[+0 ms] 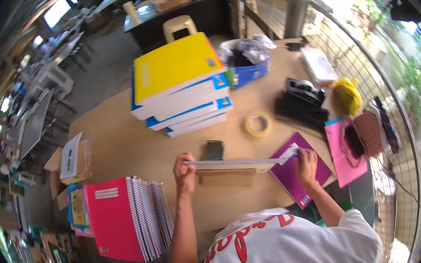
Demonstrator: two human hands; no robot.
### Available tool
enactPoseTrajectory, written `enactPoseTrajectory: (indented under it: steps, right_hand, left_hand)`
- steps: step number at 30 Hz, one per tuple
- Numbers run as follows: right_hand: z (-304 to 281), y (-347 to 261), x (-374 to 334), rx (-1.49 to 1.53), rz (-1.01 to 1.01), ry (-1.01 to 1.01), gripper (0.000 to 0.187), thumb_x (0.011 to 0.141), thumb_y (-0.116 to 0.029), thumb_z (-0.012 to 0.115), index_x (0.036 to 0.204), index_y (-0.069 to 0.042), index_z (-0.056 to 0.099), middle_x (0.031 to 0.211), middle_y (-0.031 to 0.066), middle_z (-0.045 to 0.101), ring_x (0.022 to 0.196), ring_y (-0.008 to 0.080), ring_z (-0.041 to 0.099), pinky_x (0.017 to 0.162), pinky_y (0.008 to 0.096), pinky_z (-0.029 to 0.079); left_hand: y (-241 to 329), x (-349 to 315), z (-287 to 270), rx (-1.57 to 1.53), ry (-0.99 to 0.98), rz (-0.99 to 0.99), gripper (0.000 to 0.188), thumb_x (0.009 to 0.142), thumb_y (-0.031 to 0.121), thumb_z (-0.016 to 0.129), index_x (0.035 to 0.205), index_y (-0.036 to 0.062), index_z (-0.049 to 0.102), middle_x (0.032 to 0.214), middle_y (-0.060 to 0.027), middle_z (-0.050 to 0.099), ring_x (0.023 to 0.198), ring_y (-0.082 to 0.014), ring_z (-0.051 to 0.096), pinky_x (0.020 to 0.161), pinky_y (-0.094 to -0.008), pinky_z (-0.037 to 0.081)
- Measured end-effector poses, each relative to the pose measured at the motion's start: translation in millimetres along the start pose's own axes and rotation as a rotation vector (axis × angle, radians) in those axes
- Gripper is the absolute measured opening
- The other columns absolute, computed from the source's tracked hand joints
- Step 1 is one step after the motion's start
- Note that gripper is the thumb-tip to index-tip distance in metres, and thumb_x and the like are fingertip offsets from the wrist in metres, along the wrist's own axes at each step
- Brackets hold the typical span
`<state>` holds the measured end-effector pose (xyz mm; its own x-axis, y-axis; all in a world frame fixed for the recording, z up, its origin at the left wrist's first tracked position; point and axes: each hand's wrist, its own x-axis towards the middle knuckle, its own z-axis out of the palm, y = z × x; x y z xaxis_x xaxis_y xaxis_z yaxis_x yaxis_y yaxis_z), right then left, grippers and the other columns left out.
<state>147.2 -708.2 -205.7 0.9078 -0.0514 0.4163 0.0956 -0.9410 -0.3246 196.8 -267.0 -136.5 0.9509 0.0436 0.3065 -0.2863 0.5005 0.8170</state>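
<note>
My left hand [185,177] grips the left end of a thin flat piece [232,163], seen almost edge-on with a grey upper edge; whether it is a notebook or a board I cannot tell. At its right end, my right hand [307,167] has its fingers closed by a crumpled whitish, blue-marked bit [289,152]. Just below the flat piece shows a brown cardboard strip [227,179]. A purple notebook [295,181] lies under and beside my right hand. Beyond the held piece sits a small dark green block [215,149].
Thick books, a yellow one [175,66] on top, are stacked at the far side. Pink spiral notebooks [111,214] stand at the near left. A tape roll [249,126], black pouch [298,109], blue box [250,74], yellow cloth [349,96] and pink folder [344,161] lie farther right, beside a wire railing.
</note>
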Motion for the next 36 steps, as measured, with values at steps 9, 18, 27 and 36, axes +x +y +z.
enactPoseTrajectory:
  steps: [9, 18, 27, 36]
  right_hand:
    - [-104.1, -249.5, 200.3, 0.278, -1.011, -0.098, 0.04, 0.074, -0.026, 0.077, 0.11, -0.009, 0.069, 0.104, 0.0061, 0.063, 0.11, 0.0234, 0.058, 0.113, 0.0512, 0.034]
    - [-72.3, -328.1, 221.9, -0.045, -1.618, -0.016, 0.021, 0.077, -0.019, 0.067, 0.097, -0.014, 0.069, 0.1, -0.001, 0.062, 0.114, 0.0191, 0.056, 0.123, 0.0535, 0.023]
    - [-68.2, -331.7, 216.3, -0.024, -1.815, 0.026, 0.01, 0.067, -0.021, 0.069, 0.073, -0.014, 0.07, 0.087, 0.0013, 0.062, 0.1, 0.0197, 0.063, 0.11, 0.0509, 0.04]
    - [-58.5, -281.3, 195.9, 0.211, -0.897, -0.484, 0.04, 0.081, -0.048, 0.073, 0.105, -0.016, 0.075, 0.096, 0.006, 0.07, 0.104, 0.0198, 0.066, 0.098, 0.0501, 0.042]
  left_hand:
    - [7.1, 2.1, 11.5, 0.064, 0.163, -0.059, 0.03, 0.084, -0.007, 0.074, 0.11, 0.004, 0.063, 0.1, -0.005, 0.068, 0.098, -0.0136, 0.064, 0.091, -0.0272, 0.05]
    - [7.6, 5.2, 12.1, 0.096, 0.177, -0.097, 0.046, 0.082, -0.008, 0.074, 0.122, 0.0063, 0.057, 0.105, -0.004, 0.068, 0.095, -0.0108, 0.063, 0.085, -0.0262, 0.051]
    - [19.3, 10.7, 26.3, 0.132, 0.281, -0.119, 0.058, 0.079, -0.005, 0.08, 0.128, 0.0078, 0.051, 0.093, -0.0022, 0.065, 0.087, -0.0075, 0.06, 0.079, -0.025, 0.05]
    - [11.6, -0.9, 26.5, 0.252, 0.312, -0.09, 0.08, 0.076, 0.002, 0.086, 0.139, 0.0115, 0.038, 0.092, -0.0044, 0.067, 0.089, -0.0121, 0.065, 0.08, -0.0266, 0.052]
